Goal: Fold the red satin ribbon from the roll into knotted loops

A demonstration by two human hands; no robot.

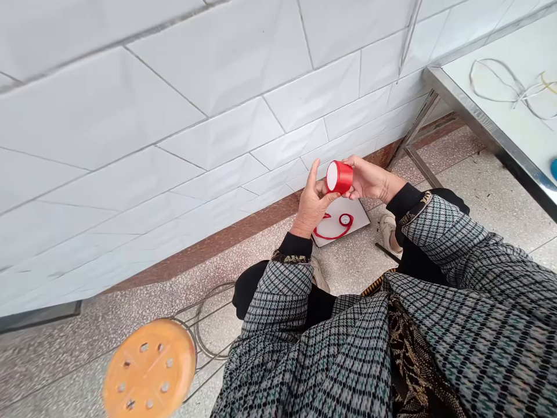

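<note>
A roll of red ribbon (343, 177) with a white round face is held up between both hands, in front of the tiled wall. My left hand (314, 194) grips it from the left, its thumb along the lower edge and the index finger raised free. From the right, my right hand (369, 179) has its fingers against the roll's far side; part of those fingers is hidden behind it. On the floor below lies a white board (359, 216). A loose red strip (331, 236) curls across it, with a small round piece with a white face (346, 220) at its end.
At right stands a metal-edged table (500, 128) with thin white wires (517, 87) on it. An orange stool (150, 366) with holes is at lower left, its wire legs and rings beside it. The white tiled wall (195, 116) runs close in front.
</note>
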